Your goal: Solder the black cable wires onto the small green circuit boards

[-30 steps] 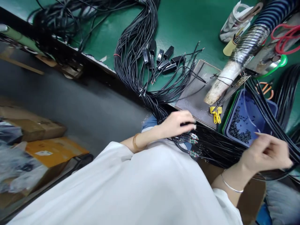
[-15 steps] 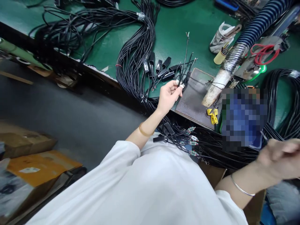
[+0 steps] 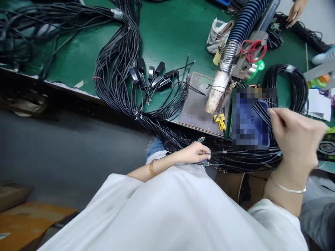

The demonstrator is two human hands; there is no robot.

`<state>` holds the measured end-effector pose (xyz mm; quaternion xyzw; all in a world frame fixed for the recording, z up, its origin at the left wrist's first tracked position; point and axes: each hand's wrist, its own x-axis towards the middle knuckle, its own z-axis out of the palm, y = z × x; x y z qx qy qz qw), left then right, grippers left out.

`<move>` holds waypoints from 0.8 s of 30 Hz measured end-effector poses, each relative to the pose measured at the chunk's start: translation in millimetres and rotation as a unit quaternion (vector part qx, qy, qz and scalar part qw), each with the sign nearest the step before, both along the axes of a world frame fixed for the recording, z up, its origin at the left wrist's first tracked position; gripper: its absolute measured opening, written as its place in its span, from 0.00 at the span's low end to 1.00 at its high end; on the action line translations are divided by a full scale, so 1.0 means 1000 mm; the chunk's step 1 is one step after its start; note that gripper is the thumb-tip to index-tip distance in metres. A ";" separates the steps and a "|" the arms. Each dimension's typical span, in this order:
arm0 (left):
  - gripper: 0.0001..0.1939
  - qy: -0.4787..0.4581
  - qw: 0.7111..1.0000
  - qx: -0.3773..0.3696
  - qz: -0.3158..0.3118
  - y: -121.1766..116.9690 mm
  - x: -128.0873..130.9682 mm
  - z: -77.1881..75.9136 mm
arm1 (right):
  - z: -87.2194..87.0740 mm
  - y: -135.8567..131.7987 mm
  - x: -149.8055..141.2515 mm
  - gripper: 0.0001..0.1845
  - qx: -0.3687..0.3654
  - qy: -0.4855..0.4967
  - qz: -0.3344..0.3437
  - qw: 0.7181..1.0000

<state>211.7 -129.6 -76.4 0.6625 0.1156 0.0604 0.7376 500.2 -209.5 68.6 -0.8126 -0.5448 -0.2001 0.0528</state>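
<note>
My left hand [image 3: 197, 152] is low over my lap at the bench edge, its fingers pinched around a black cable [image 3: 218, 152] that runs off to the right. Small green circuit boards [image 3: 201, 139] with wire ends lie just above and below that hand. My right hand [image 3: 298, 134] is raised in a fist at the right, beside a blue tray [image 3: 250, 122] that is partly blurred out. Whatever its fingers hold is hidden. Beyond my left hand, a thick bundle of black cables [image 3: 115, 69] and several black plastic housings [image 3: 157, 79] lie on the green bench.
A ribbed hose [image 3: 244, 24] with a whitish nozzle hangs above a brown board [image 3: 197, 104]. Near it are a yellow clip [image 3: 220, 121], a cup of tools [image 3: 217, 35] and a coiled cable [image 3: 286, 69]. Another person's hand [image 3: 297, 12] is at the top right.
My left hand has left the thin cables on the bench and come down to my lap onto another cable. My right hand has risen and closed. The view has shifted right.
</note>
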 end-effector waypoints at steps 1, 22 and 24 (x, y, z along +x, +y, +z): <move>0.14 0.024 0.996 -0.042 0.078 -0.005 0.000 -0.008 | -0.009 0.013 0.016 0.21 -0.034 -0.001 -0.009 0.999; 0.15 -0.120 0.900 -0.292 0.301 0.041 0.006 0.036 | -0.013 0.082 0.087 0.28 -0.101 0.173 -0.068 0.977; 0.16 -0.116 0.881 -0.348 0.299 0.044 0.004 0.028 | 0.006 0.063 0.097 0.27 -0.071 0.153 -0.083 0.982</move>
